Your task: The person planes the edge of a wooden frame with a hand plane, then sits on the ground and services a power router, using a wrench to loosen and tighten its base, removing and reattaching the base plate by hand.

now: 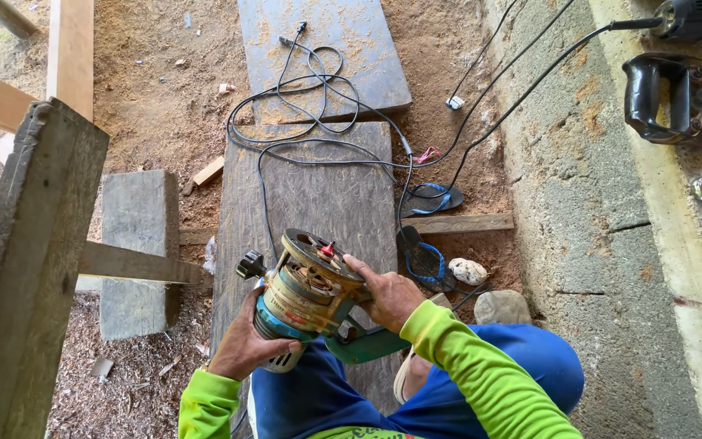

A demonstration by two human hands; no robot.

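Looking down from the head view: teal router (306, 297) sits base-up over the person's lap, above a grey plank (310, 203). Left hand (245, 345) cups the motor housing from below, fingers closed round it. Right hand (387, 297) grips the base rim, thumb on top. Black cables (318, 106) loop across the plank ahead; blue sandals (428, 264) just right, concrete wall (578, 203) beyond.

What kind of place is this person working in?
Probably an informal outdoor woodworking spot. Sawdust covers the dirt ground, rough planks and timber lie about, and both hands hold a power router, with another power tool on the concrete ledge.
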